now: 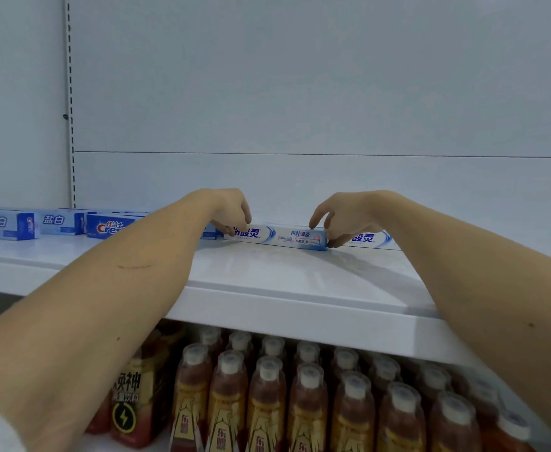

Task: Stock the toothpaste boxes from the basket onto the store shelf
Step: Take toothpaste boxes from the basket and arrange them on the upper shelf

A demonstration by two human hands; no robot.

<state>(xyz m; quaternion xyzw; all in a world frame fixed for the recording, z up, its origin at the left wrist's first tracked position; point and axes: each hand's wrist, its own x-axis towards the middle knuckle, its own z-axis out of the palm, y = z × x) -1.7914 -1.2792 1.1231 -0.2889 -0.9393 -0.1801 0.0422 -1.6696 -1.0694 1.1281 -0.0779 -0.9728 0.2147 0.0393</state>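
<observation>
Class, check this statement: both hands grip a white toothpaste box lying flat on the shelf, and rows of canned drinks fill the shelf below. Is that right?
Not quite. The head view shows bottled drinks with white caps below, not cans. The rest holds: left hand and right hand grip the white toothpaste box lying flat on the shelf.

Rows of amber drink bottles with white caps (306, 396) stand on the lower tier. A dark yellow-labelled can with a lightning symbol (127, 406) sits just beside them, at their left.

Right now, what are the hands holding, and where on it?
Both hold one white-and-blue toothpaste box lying on the shelf: the left hand pinches its left end, the right hand its right end.
</observation>
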